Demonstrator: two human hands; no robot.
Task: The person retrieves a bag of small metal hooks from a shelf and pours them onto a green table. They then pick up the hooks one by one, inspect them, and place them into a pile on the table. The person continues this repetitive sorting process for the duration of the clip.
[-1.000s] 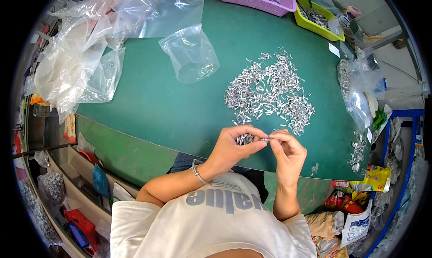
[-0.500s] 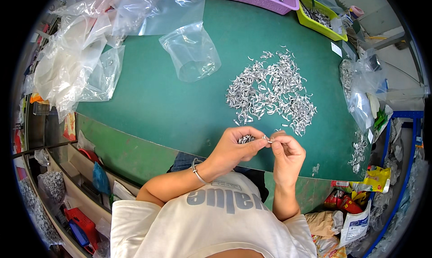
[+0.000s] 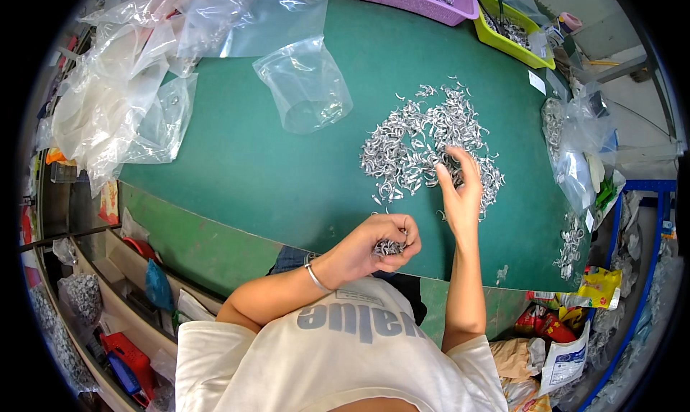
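Observation:
On the green tabletop (image 3: 237, 146) lies a broad pile of small curved silvery metal pieces (image 3: 395, 149). My left hand (image 3: 357, 252), a bangle on its wrist, is curled at the table's near edge around a handful of the same metal pieces (image 3: 389, 247). Over the near right part of the pile reaches my right hand (image 3: 463, 194), its thumb and fingers apart. I see no piece between them; its fingertips overlap the pile, and whether they touch it cannot be made out.
Clear plastic bags (image 3: 122, 103) cover the far left, with one single bag (image 3: 305, 88) nearer the middle. A purple basket (image 3: 424, 6) and a yellow-green basket (image 3: 514, 42) hold more metal parts at the back. A small heap of pieces (image 3: 570, 246) lies by the right edge.
My right hand has left my left hand, moved forward to the pile and opened. My left hand has drawn slightly back, fingers curled around the metal pieces.

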